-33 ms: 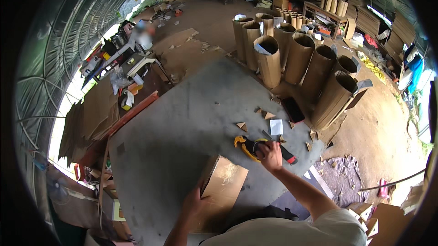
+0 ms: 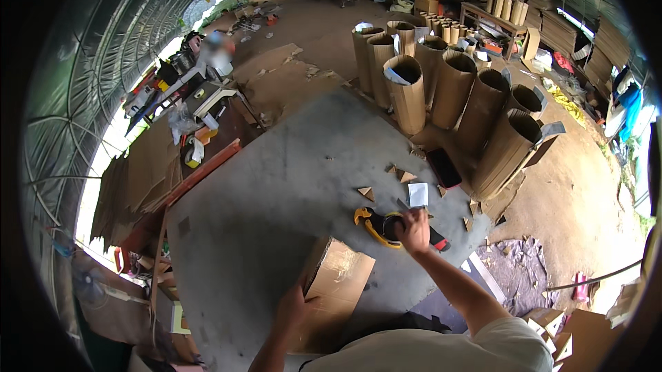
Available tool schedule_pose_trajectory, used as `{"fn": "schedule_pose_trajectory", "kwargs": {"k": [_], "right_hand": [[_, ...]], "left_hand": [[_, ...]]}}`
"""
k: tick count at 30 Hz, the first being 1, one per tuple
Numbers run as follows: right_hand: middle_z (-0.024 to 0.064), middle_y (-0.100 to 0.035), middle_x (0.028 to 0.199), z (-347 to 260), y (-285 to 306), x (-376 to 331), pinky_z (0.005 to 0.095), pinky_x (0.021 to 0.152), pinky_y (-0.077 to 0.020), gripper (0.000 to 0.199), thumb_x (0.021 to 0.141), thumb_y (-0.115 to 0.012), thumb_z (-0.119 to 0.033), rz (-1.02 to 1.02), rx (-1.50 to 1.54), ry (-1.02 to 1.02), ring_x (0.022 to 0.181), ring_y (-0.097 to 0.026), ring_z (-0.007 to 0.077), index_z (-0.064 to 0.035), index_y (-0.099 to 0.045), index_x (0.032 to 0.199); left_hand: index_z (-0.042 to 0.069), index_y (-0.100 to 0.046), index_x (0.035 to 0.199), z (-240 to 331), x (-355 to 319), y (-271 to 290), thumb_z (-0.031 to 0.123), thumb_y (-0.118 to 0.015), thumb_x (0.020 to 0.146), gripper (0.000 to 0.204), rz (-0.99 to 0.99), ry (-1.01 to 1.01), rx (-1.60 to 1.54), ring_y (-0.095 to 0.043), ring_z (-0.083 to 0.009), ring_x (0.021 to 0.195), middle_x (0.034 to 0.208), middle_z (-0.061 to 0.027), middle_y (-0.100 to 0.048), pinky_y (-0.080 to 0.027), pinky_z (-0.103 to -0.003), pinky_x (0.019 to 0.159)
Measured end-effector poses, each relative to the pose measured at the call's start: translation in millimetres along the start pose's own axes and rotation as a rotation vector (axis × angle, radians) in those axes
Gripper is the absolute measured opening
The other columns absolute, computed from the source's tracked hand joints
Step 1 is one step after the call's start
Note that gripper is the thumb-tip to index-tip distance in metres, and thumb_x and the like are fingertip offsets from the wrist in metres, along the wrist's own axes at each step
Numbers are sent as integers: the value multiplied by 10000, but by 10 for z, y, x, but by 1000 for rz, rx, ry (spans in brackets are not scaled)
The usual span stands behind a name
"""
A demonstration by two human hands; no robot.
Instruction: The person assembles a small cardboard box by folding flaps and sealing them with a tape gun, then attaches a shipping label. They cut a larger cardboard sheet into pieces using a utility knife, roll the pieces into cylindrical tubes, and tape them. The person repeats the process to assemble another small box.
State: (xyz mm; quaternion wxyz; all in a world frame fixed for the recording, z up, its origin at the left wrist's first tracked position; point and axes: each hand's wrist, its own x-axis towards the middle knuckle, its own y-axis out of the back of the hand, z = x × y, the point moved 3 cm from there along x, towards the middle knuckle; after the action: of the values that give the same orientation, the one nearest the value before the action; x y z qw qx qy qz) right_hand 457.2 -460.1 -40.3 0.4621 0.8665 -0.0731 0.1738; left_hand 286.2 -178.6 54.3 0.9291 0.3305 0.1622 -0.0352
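Observation:
A brown cardboard box (image 2: 345,272) with shiny clear tape across its top end stands tilted at the table's near edge. My left hand (image 2: 295,308) grips its left side, thumb on the front face. My right hand (image 2: 415,233) is closed, fingers curled down over the right end of a yellow-and-black tool (image 2: 376,226) with a curved handle, whose kind I cannot make out. What the fingers hold is hidden. Beside that hand lies a black tool with a red end (image 2: 438,239), partly covered. A white paper square (image 2: 418,194) lies just beyond the fingers.
Cardboard triangles (image 2: 365,193) are scattered on the grey table (image 2: 255,213). A dark phone-like slab (image 2: 443,168) lies near the far right edge. Tall cardboard tubes (image 2: 405,96) stand behind it. At left, another table holds stacked cardboard (image 2: 141,172) and a tape roll (image 2: 194,156).
My right hand has shifted slightly right and away from me, while the yellow-and-black tool stays in place. My left hand and the box look unmoved.

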Motion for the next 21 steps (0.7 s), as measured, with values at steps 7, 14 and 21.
{"fn": "schedule_pose_trajectory", "kwargs": {"k": [7,14,21], "right_hand": [[140,-398,1174,554,-265,865,401,872,-404,868,600,-673,-435,-314,-432,-593,1092,-402,284,-25,-332,1285],[100,-581,955,1082,-810,997,354,610,-517,356,852,-455,-296,-216,-560,-400,834,-588,256,-89,-492,1140],[186,-619,772,-487,366,346,362,620,-491,340,631,-535,85,-12,411,65,704,-593,379,-22,-584,950]], "left_hand": [[93,-400,1269,58,403,-123,429,-668,704,710,84,115,287,-570,-325,967,1085,-162,-584,-451,-387,816],[225,-366,1317,-54,286,-26,501,-568,767,648,104,191,315,-575,-314,960,1084,-104,-593,-449,-378,816],[182,-418,1285,-435,-321,310,382,-571,800,547,146,201,239,-580,-301,953,1063,-136,-598,-460,-362,794]]}}
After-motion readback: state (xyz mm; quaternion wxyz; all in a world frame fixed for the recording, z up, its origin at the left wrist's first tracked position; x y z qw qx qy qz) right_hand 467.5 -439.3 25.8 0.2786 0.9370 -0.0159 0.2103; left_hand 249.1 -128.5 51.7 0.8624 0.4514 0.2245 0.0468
